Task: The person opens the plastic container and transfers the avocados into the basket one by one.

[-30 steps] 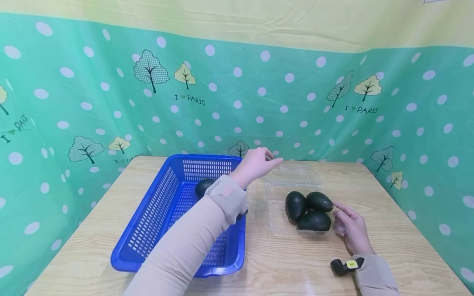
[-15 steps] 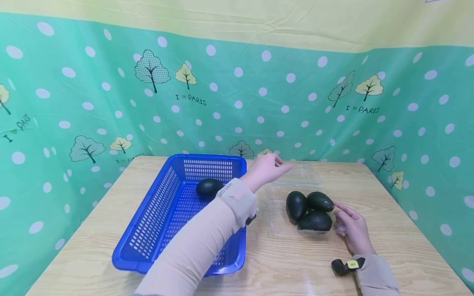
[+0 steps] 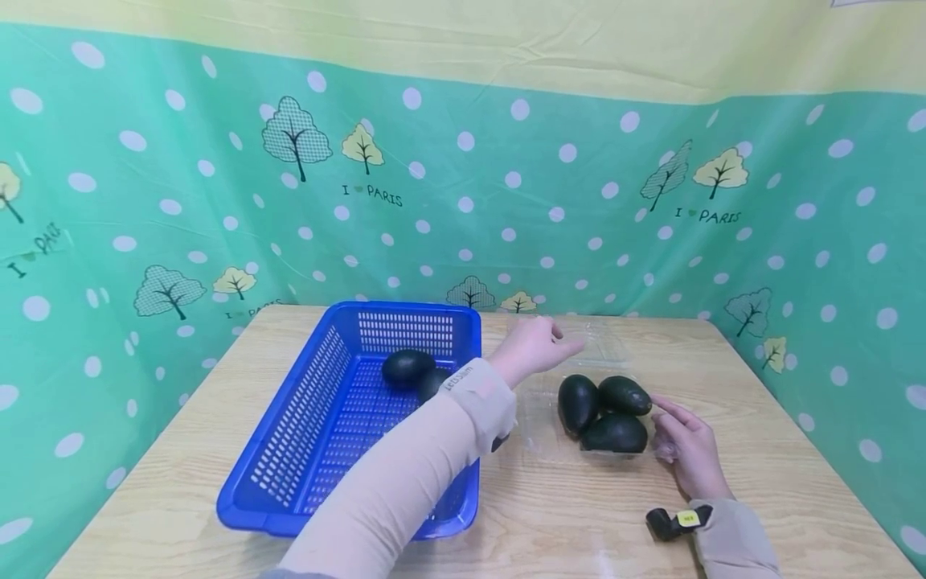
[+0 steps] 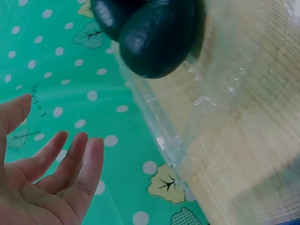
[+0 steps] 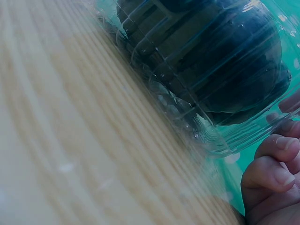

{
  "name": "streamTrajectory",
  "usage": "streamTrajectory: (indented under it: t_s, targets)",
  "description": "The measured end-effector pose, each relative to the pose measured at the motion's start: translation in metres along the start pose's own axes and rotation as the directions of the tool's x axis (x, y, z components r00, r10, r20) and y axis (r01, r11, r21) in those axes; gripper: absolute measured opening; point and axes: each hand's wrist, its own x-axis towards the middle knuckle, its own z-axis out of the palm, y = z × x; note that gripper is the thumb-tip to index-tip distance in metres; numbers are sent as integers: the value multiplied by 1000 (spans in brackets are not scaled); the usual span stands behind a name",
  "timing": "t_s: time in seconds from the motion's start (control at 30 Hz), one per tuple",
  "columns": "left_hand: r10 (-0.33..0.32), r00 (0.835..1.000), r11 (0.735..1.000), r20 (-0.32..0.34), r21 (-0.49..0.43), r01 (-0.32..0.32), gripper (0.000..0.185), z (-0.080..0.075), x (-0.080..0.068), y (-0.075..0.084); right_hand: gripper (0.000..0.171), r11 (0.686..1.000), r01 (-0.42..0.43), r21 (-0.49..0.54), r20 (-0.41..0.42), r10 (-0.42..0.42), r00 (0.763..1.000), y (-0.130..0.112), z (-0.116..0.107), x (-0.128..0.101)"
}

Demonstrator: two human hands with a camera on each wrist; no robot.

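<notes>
Clear plastic clamshell tray [image 3: 538,426] on the wooden table [image 3: 760,450] holds three dark green avocados [image 3: 604,414], glossy and egg-shaped, just right of the blue basket [image 3: 304,434] (two more lie in it). Left hand [image 3: 534,347] hovers over the tray's lid, fingers spread, holding nothing. Right hand [image 3: 687,450] rests loosely curled against the tray's edge; steadying it there while lifting fruit straight up seems wise.

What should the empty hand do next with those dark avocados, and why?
Probably lower the left hand onto the nearest avocado and grip it. That hand hovers open over the clear plastic container, three avocados lie there, and the right hand touches the container's edge.
</notes>
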Motion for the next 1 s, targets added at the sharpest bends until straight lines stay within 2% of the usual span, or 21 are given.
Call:
streamTrajectory:
  t_s: [0.23,0.47,0.73,0.83,1.0]
  targets:
    - [-20,1000,1000,0,-19,20,55,12,0,1,36,1000,-4,-11,-6,4,1000,0,0,0]
    - [-6,1000,1000,-21,-5,6,61,23,3,1,36,1000,-3,-5,-1,3,1000,0,-1,0]
    - [-50,999,999,1,4,50,66,38,1,3,37,1000,-1,-9,-5,1,1000,1,-1,0]
    - [-52,999,998,-14,16,53,63,44,1,2,37,1000,2,-11,-4,-2,1000,1,-1,0]
    - [-4,1000,994,-5,106,4,54,54,3,0,38,1000,7,-12,-7,-7,1000,0,0,-1]
